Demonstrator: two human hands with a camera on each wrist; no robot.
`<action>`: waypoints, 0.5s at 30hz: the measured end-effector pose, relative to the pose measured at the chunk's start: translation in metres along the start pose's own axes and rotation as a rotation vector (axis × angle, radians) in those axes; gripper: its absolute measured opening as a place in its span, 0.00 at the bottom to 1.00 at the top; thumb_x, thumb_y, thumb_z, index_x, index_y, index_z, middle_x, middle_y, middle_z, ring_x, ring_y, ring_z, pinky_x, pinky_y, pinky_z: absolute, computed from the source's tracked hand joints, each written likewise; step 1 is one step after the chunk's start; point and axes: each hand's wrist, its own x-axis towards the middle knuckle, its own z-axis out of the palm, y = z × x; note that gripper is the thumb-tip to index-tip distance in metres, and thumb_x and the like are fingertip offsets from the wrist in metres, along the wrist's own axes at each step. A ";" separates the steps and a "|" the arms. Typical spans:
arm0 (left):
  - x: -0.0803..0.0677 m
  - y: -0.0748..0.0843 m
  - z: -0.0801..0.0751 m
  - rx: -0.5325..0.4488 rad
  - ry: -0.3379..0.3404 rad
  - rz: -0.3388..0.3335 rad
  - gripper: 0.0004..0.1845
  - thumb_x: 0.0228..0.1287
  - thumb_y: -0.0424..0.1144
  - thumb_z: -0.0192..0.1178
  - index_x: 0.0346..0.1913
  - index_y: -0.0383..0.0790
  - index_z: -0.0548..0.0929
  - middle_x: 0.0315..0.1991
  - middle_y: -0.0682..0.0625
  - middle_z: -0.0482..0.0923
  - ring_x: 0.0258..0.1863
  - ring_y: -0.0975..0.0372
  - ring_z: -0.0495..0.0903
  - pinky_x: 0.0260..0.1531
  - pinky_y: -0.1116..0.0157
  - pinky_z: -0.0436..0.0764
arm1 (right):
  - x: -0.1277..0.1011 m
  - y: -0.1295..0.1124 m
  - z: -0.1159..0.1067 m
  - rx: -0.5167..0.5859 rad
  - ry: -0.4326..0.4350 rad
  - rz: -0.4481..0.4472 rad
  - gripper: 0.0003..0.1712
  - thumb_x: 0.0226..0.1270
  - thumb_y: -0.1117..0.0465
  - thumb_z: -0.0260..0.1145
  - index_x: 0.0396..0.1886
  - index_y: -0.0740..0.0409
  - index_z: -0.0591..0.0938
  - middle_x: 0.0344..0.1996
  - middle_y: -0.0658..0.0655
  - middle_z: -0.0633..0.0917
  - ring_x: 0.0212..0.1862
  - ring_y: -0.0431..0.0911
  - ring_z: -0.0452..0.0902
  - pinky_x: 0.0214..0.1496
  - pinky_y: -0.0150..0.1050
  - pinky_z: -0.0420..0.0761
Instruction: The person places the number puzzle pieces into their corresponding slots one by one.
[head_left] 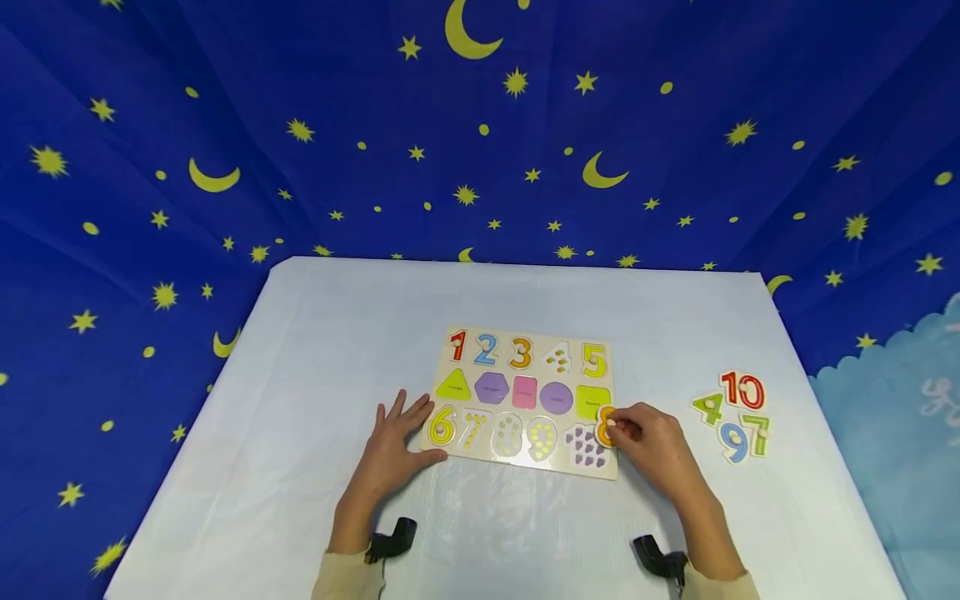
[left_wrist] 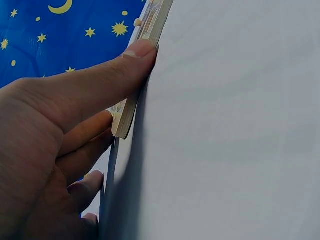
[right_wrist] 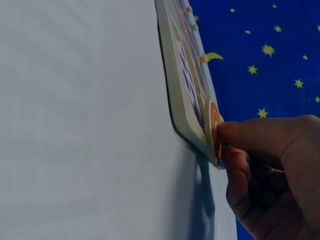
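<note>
Down near the person, the left hand [head_left: 396, 446] lies flat with straight fingers on the white table [head_left: 300, 400], and its thumb [left_wrist: 115, 75] presses the near left edge of the flat wooden number puzzle board [head_left: 525, 400]. The right hand [head_left: 652, 446] pinches the orange wooden number 8 [head_left: 604, 427] by its small knob, right at the near right corner of the board. The 8 sits over the board's edge there, beside the purple dotted slot [head_left: 587, 446]. To the right, well apart from the board, loose wooden numbers lie together on the table: a red 10 [head_left: 742, 390], a green 4 [head_left: 708, 408], a blue 9 [head_left: 733, 442] and a green 7 [head_left: 757, 433]. Far behind hangs a blue cloth with yellow stars and moons [head_left: 480, 125].
</note>
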 end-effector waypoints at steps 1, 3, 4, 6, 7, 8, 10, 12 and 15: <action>0.000 0.000 0.000 0.001 -0.001 -0.003 0.47 0.43 0.55 0.76 0.69 0.46 0.69 0.69 0.56 0.63 0.74 0.56 0.42 0.71 0.51 0.33 | 0.001 -0.001 0.000 0.000 -0.001 -0.004 0.10 0.57 0.61 0.73 0.39 0.58 0.86 0.27 0.46 0.79 0.30 0.41 0.71 0.31 0.36 0.77; 0.001 0.000 0.000 0.000 -0.001 -0.001 0.47 0.43 0.55 0.76 0.69 0.46 0.69 0.69 0.56 0.63 0.74 0.56 0.42 0.71 0.51 0.33 | 0.003 -0.002 0.000 0.000 0.001 -0.014 0.10 0.57 0.61 0.73 0.39 0.58 0.86 0.27 0.46 0.79 0.30 0.41 0.72 0.31 0.37 0.77; 0.001 0.000 0.000 0.000 -0.002 0.000 0.47 0.43 0.55 0.76 0.69 0.46 0.69 0.69 0.56 0.63 0.74 0.56 0.42 0.71 0.51 0.33 | 0.004 -0.003 0.000 0.002 0.001 -0.019 0.10 0.57 0.61 0.73 0.38 0.58 0.86 0.26 0.46 0.79 0.30 0.41 0.72 0.31 0.37 0.77; 0.000 0.000 0.000 -0.001 -0.002 -0.002 0.48 0.43 0.55 0.76 0.69 0.46 0.69 0.69 0.56 0.63 0.74 0.56 0.43 0.71 0.51 0.33 | 0.005 -0.005 0.000 0.008 -0.003 -0.026 0.09 0.58 0.60 0.72 0.38 0.58 0.86 0.26 0.46 0.79 0.30 0.41 0.72 0.31 0.37 0.76; 0.000 0.000 0.000 -0.001 -0.002 -0.004 0.48 0.43 0.55 0.76 0.69 0.46 0.69 0.69 0.56 0.63 0.74 0.56 0.42 0.71 0.52 0.33 | 0.006 -0.007 0.000 0.014 -0.004 -0.029 0.10 0.58 0.60 0.73 0.38 0.58 0.86 0.26 0.46 0.79 0.30 0.41 0.72 0.31 0.36 0.76; 0.000 -0.001 0.000 -0.001 -0.002 -0.003 0.48 0.43 0.55 0.76 0.69 0.46 0.69 0.69 0.56 0.63 0.74 0.56 0.42 0.71 0.52 0.33 | 0.007 -0.008 0.001 0.019 -0.008 -0.032 0.10 0.58 0.60 0.73 0.38 0.58 0.86 0.26 0.46 0.78 0.30 0.41 0.72 0.31 0.36 0.76; 0.000 -0.001 0.000 0.001 -0.002 -0.004 0.48 0.43 0.55 0.76 0.69 0.46 0.69 0.69 0.56 0.63 0.74 0.56 0.42 0.71 0.52 0.33 | 0.008 -0.011 0.001 0.030 -0.016 -0.034 0.10 0.58 0.59 0.73 0.38 0.57 0.86 0.26 0.45 0.78 0.30 0.41 0.71 0.30 0.36 0.76; 0.001 -0.001 0.000 0.002 -0.003 -0.007 0.48 0.43 0.55 0.76 0.69 0.47 0.69 0.69 0.57 0.63 0.74 0.57 0.42 0.71 0.52 0.33 | 0.009 -0.014 0.002 0.037 -0.028 -0.035 0.10 0.58 0.58 0.73 0.39 0.57 0.86 0.26 0.45 0.78 0.29 0.41 0.71 0.30 0.35 0.75; 0.001 -0.001 -0.001 -0.003 -0.010 -0.007 0.48 0.43 0.55 0.76 0.69 0.47 0.69 0.70 0.57 0.62 0.74 0.57 0.42 0.71 0.52 0.32 | 0.009 -0.016 0.004 0.033 -0.041 -0.033 0.11 0.57 0.58 0.73 0.38 0.56 0.87 0.26 0.44 0.78 0.29 0.41 0.71 0.30 0.35 0.75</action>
